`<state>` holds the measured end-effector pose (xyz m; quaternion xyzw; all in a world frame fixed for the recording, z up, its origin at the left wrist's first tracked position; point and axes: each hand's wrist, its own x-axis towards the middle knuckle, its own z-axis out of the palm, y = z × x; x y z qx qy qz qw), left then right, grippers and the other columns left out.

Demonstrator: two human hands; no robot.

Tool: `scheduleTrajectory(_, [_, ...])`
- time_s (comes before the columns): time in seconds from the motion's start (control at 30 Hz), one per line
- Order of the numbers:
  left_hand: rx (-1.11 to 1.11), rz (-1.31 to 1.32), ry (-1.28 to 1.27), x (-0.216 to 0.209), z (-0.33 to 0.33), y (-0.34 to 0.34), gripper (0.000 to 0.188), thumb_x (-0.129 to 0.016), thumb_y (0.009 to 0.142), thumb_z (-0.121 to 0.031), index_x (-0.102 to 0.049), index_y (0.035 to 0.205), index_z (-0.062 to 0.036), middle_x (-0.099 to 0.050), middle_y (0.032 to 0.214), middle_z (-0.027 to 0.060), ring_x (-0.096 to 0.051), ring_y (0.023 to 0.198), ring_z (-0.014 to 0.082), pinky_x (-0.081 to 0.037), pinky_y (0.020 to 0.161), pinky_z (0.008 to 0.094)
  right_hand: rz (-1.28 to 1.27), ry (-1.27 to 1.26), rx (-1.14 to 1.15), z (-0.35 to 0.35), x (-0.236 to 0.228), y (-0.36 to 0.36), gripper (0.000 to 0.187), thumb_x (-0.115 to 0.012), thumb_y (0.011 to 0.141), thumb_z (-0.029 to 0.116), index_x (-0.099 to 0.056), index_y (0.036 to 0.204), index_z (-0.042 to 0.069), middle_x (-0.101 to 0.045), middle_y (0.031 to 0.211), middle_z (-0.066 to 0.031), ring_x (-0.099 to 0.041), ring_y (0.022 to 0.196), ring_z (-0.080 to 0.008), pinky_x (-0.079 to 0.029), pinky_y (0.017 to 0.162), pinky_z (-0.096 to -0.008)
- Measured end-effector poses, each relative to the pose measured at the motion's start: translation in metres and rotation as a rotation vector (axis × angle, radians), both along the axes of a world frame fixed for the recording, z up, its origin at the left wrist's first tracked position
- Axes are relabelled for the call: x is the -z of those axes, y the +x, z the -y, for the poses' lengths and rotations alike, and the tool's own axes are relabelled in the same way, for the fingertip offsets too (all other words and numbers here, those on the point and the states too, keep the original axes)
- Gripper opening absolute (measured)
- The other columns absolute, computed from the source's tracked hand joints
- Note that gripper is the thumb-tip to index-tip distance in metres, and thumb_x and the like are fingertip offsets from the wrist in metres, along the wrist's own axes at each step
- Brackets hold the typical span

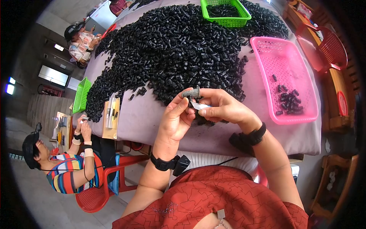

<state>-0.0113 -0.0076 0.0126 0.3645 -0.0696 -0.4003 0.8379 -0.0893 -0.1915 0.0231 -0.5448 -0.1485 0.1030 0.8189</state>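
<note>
My left hand (173, 120) and my right hand (225, 107) meet above the near edge of the heap. Thumb and fingers of the left are closed around a small black piece (189, 100), mostly hidden by the fingertips. Pinched in my right hand is a small white, pointed, blade-like thing (199, 105); its tip reaches the black piece. A grey, rough-textured tube (190, 92) lies across the top of both index fingertips; whether it is worn on a finger or held, I cannot tell. Behind my hands spreads a large heap of short black cylindrical pieces (183, 49).
A pink basket (267, 76) at right holds several black pieces. Green baskets (228, 21) (81, 95) stand at the back and left edge. On the left corner lies a tan board (110, 129) with tools. One person (72, 168) sits at left, others farther back.
</note>
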Motion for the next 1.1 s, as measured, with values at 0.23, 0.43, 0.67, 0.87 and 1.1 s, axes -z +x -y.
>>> scheduleTrajectory(0.23, [0.153,-0.052,-0.021,-0.001,0.020,-0.005,0.036,-0.064,0.091,-0.012,-0.056,0.125,-0.0055,-0.065,0.090,0.0025,-0.063,0.069,0.0088,-0.056,0.061,0.0209,-0.070,0.102,0.100,0.008,0.000,-0.026,0.040,-0.065,0.090,0.018,-0.054,0.126,0.004,-0.061,0.079,0.0033,-0.041,0.054,-0.0014,-0.029,0.046,-0.0172])
scheduleTrajectory(0.43, [0.274,0.018,0.089,-0.010,0.047,-0.013,0.035,-0.063,0.092,-0.009,-0.054,0.125,-0.0040,-0.064,0.088,0.0022,-0.061,0.067,0.0081,-0.055,0.058,0.0204,-0.056,0.257,0.204,0.024,0.018,-0.047,0.034,-0.062,0.093,0.017,-0.056,0.124,0.004,-0.067,0.092,-0.0013,-0.042,0.055,-0.0003,-0.028,0.045,-0.0166])
scheduleTrajectory(0.67, [0.117,0.275,0.153,-0.025,0.113,-0.006,0.025,-0.063,0.090,-0.006,-0.059,0.114,-0.0013,-0.065,0.088,0.0043,-0.064,0.071,0.0097,-0.057,0.064,0.0210,-0.112,0.396,0.650,0.017,0.038,-0.053,0.026,-0.059,0.095,0.022,-0.057,0.117,0.008,-0.053,0.071,0.0029,-0.046,0.054,-0.0047,-0.031,0.042,-0.0185])
scheduleTrajectory(0.87, [0.352,0.805,0.263,-0.052,0.175,-0.044,0.044,-0.063,0.090,-0.004,-0.048,0.131,0.0014,-0.060,0.117,0.0129,-0.067,0.094,0.0212,-0.057,0.068,0.0259,-0.272,0.429,0.795,0.024,0.059,-0.049,0.014,-0.058,0.094,0.026,-0.055,0.091,0.012,-0.052,0.070,0.0032,-0.047,0.056,-0.0063,-0.033,0.047,-0.0191])
scheduleTrajectory(1.1, [0.185,0.835,0.417,-0.044,0.113,-0.022,0.029,-0.066,0.090,-0.011,-0.061,0.117,-0.0006,-0.067,0.097,0.0037,-0.063,0.075,0.0074,-0.048,0.060,0.0175,-0.217,0.449,0.818,0.035,0.054,-0.050,0.015,-0.059,0.094,0.024,-0.061,0.103,0.012,-0.053,0.070,0.0039,-0.048,0.054,-0.0051,-0.032,0.045,-0.0192])
